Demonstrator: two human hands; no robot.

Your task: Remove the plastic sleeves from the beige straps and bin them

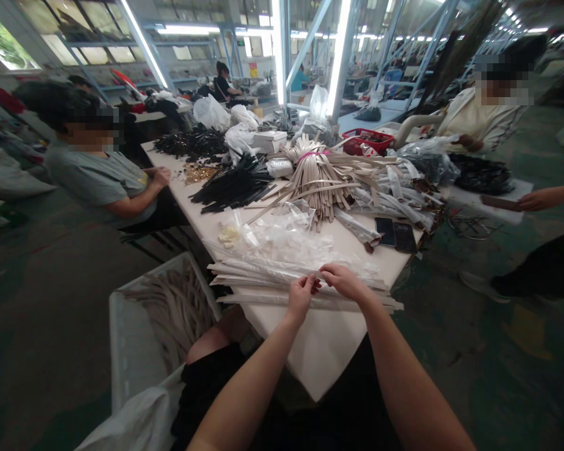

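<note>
Near the front of the table, my left hand and my right hand are almost touching. Both sets of fingers are closed in a pinch on a pale flat strip, which seems to have a clear plastic sleeve around it. Fingertips cover the exact point of contact. Under and around my hands lies a layer of similar pale strips, stretched sideways across the table. Just beyond them is a loose heap of clear plastic sleeves.
The white table bears a tied bundle of beige straps, black strips, two phones and a red basket. A white crate of straps stands at my left. Co-workers sit left and right; another person's hand reaches in from the right.
</note>
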